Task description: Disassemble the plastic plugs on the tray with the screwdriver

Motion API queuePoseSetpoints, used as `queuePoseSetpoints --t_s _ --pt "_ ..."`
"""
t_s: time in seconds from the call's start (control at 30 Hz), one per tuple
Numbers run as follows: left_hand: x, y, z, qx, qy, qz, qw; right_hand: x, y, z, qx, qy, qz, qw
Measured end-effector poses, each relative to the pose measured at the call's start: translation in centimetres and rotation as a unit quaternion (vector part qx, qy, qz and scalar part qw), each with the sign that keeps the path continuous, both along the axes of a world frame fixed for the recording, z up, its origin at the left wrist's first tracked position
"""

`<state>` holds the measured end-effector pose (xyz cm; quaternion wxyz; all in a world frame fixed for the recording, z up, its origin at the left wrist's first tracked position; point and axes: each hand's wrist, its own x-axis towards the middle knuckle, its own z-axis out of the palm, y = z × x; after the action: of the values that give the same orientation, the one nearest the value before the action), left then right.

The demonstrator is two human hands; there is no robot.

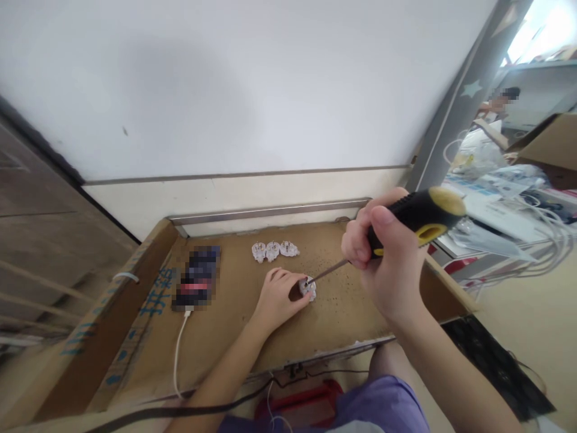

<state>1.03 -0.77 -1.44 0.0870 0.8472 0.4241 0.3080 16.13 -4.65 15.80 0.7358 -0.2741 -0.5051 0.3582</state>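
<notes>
The small white part (pixel 311 293) is near the middle of the cardboard-covered desk (pixel 216 343), w/ three similar parts (pixel 273 251) in a row at its 11 o'clock and a phone (pixel 201 276) at 9 o'clock. The L hand (pixel 279 296) has its grip nearly closed, thumb and fingers pinching the part's sides. The R hand (pixel 383 255) has its grip wrapped fully round the screwdriver (pixel 419 210), whose shaft points to the part from 2 o'clock.

The part is prob. light, stiff plastic, a bit slippery b/c it is small; its thin prongs may be fragile. Best hold is low on the sides, fingers away from the tip.

The L fingers cover some of it, its underside is hidden, and one cannot tell if the tip sits in a screw or only touches. The phone is blurred; the R forearm is cut off at 5 o'clock.
</notes>
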Motion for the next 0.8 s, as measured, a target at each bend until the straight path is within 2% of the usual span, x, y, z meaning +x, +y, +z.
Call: queuePoseSetpoints --t_s 0.23,0.37,0.43,0.53,0.63,0.73,0.8 --pt "0.0 0.0 0.1 -0.03 0.004 0.002 1.0 -0.4 0.4 -0.5 -0.013 0.007 -0.005 1.0" --pt "-0.1 0.0 0.1 -0.053 0.01 -0.001 0.999 -0.5 0.7 -0.5 -0.002 0.024 0.03 0.999" --pt "-0.1 0.0 0.2 -0.062 0.01 -0.004 0.998 -0.1 0.9 -0.3 0.002 -0.004 0.063 0.998" --pt "0.0 0.0 0.1 -0.071 0.001 -0.009 0.997 1.3 1.7 0.6 0.001 -0.12 0.087 0.989" --pt "0.1 0.0 -0.1 -0.081 -0.007 -0.015 0.997 3.0 2.6 2.5 0.029 -0.266 0.054 0.962" --pt "0.2 0.0 -0.2 -0.092 -0.011 -0.012 0.996 4.0 3.0 4.9 0.061 -0.41 -0.048 0.909" --pt "0.2 0.1 -0.3 -0.091 -0.014 -0.011 0.996 4.1 2.9 6.4 0.065 -0.477 -0.089 0.872"
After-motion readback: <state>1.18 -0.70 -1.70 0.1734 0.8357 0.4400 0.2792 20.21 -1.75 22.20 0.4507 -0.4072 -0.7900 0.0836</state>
